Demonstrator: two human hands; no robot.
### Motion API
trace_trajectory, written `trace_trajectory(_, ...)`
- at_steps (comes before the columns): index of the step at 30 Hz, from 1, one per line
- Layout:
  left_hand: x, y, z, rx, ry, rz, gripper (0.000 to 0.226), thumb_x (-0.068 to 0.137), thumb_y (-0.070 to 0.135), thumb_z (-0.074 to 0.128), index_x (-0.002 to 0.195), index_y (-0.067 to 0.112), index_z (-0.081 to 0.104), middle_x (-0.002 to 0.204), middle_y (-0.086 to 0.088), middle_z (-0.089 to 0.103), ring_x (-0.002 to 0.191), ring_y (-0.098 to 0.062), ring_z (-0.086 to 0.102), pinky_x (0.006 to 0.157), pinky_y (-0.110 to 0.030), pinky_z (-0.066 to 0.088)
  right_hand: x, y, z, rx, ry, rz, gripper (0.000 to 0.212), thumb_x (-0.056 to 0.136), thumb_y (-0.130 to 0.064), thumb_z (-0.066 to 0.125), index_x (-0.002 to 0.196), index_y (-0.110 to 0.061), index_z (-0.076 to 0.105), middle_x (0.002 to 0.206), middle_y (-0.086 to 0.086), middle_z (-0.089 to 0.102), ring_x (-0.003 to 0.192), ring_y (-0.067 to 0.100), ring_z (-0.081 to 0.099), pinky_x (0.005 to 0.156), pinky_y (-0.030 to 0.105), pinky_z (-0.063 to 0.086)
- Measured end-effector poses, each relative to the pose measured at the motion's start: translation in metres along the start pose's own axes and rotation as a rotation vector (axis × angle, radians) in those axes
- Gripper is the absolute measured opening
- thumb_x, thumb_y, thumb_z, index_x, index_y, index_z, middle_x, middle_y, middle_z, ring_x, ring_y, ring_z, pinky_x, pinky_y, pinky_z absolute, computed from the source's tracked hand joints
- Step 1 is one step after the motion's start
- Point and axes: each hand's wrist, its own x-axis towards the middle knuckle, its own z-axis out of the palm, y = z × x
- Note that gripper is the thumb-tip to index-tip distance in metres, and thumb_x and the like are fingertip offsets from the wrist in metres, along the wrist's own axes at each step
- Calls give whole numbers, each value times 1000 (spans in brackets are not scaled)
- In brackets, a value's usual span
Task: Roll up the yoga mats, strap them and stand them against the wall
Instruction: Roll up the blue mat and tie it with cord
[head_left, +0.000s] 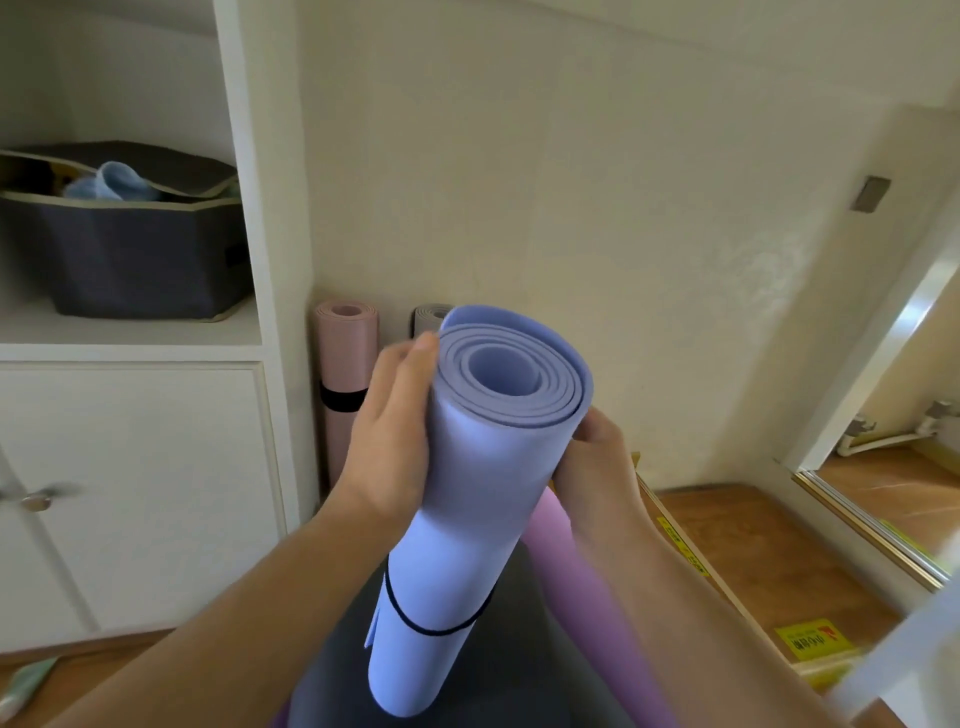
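I hold a rolled blue-violet yoga mat (467, 499) upright in front of me, its open spiral end facing the camera. A thin black strap (431, 626) circles its lower part. My left hand (389, 431) lies flat against its left side with straight fingers. My right hand (597, 462) wraps round its right side near the top. Against the wall behind stand a rolled pink mat (347, 364) with a black band and a rolled grey mat (430, 319), mostly hidden by the blue one. A purple mat (587, 597) and a dark grey mat (519, 649) lie below.
A white cabinet (145, 493) with a door knob stands at the left; its open shelf holds a dark fabric bin (130, 249). The cream wall (571, 208) is ahead. Wooden floor (769, 561) and a doorway threshold (872, 530) lie to the right, with a yellow label (810, 642) on the floor.
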Motion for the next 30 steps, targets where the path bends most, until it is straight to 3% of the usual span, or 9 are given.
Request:
trace_trajectory(2,-12,19,9,99,-55,191,68,83,64,69,136,24,53,121,16,67,116,-6,67,91,-21,56,-1,-12,3,77,-29,-69,31,83,-18,68,113,-16,77,105,7,79,96,32,77,76,46,64)
trace_trajectory(4,-17,23,12,352,-38,279,92,65,71,81,138,29,43,132,15,51,126,-5,57,98,-21,53,-4,-20,3,125,-18,-86,43,70,-33,72,110,-17,78,107,11,80,104,38,75,87,55,60)
trace_trajectory(8,-20,9,6,745,100,339,118,45,95,73,135,29,36,123,19,32,121,-9,44,101,-24,46,1,-30,-3,35,-39,-63,20,97,-26,60,102,-25,79,102,2,80,95,25,74,71,39,53)
trace_trajectory(11,-30,-5,5,779,19,209,125,38,86,85,139,35,30,124,23,30,123,-5,41,99,-23,43,4,-40,-3,-134,-143,-106,27,107,-38,53,118,-34,78,116,-9,78,109,13,73,86,38,54)
trace_trajectory(14,-35,-12,5,691,-31,90,116,42,63,99,133,48,28,125,29,46,113,4,53,89,-15,47,5,-60,-2,-352,-245,-144,31,112,-37,47,120,-40,76,116,-18,77,108,7,73,80,31,54)
trace_trajectory(17,-35,-9,8,651,-44,134,108,47,59,100,128,55,28,120,29,57,107,9,58,81,-12,50,12,-79,-1,-555,-259,-206,30,110,-34,52,101,-25,80,99,-12,78,93,13,72,80,34,53)
trace_trajectory(19,-35,-3,11,633,-61,160,106,49,58,100,129,56,30,121,28,59,109,6,60,85,-17,54,16,-92,2,-662,-282,-235,37,107,-32,56,79,-9,64,76,-1,65,71,21,57,73,38,43)
trace_trajectory(25,-37,6,14,626,-104,202,102,51,52,101,132,48,39,117,27,62,108,7,60,82,-15,55,26,-125,9,-753,-309,-10,35,87,-21,67,56,-19,52,57,4,58,57,25,53,64,38,41)
trace_trajectory(30,-30,7,13,631,-114,210,103,51,53,101,134,46,41,118,26,63,107,5,61,87,-23,58,26,-124,15,-843,-379,-80,40,91,-19,61,53,-20,48,58,2,52,59,23,47,65,39,38)
